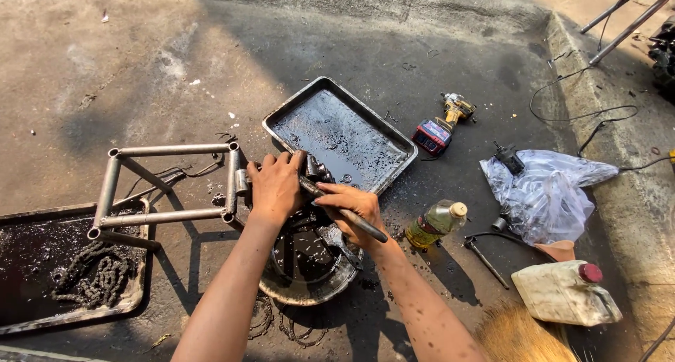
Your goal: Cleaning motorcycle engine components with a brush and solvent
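My left hand (275, 186) grips a small dark greasy metal part (318, 169) over a round metal bowl (309, 281) that holds black oily liquid. My right hand (355, 211) holds a thin dark brush or rod (348, 214) and presses its tip against that part. Both hands are smeared with oil. The part is half hidden by my fingers. A bare metal tube frame (169, 186) lies just left of my left hand.
An oily rectangular tray (341, 133) lies behind the bowl. Another tray (70, 263) at left holds a chain. A cordless power tool (443, 126), an oil bottle (436, 223), a plastic bag (545, 190), a white jug (566, 292) and cables lie at right.
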